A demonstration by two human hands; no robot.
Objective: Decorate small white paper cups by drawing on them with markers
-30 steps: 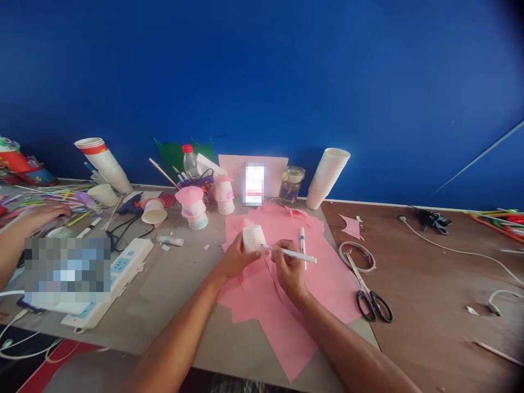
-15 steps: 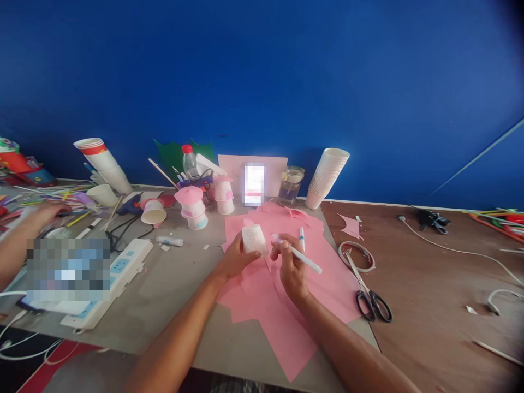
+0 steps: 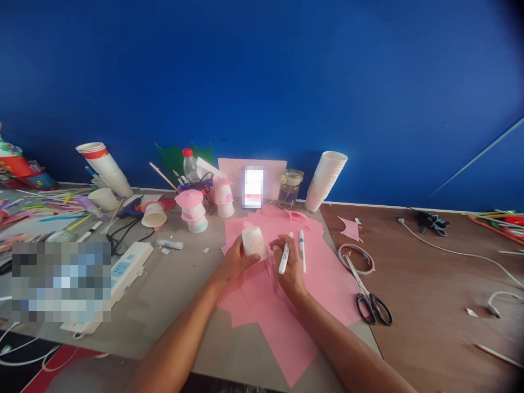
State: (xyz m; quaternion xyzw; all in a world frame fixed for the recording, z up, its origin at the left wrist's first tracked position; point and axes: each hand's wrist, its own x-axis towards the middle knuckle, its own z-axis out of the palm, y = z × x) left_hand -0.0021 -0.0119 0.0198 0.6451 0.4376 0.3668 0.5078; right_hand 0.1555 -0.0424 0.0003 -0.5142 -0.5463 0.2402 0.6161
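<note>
My left hand [image 3: 236, 261] grips a small white paper cup [image 3: 254, 242] above the pink paper sheets [image 3: 286, 295] on the table. My right hand [image 3: 290, 263] holds a white marker pen [image 3: 285, 254], its length pointing away from me and its tip clear of the cup. A second marker [image 3: 302, 249] lies on the pink paper just right of my right hand.
Black scissors [image 3: 370, 300] and a tape ring [image 3: 357, 256] lie to the right. Decorated pink cups [image 3: 192, 207], a bottle [image 3: 189, 162], a jar [image 3: 290, 186] and a cup stack [image 3: 325, 180] stand behind. A power strip [image 3: 123, 267] and glue stick [image 3: 170, 244] sit left.
My right hand drew the marker off the cup and swung it from lying sideways to pointing away from me. The other person's hand at the far left has left the view.
</note>
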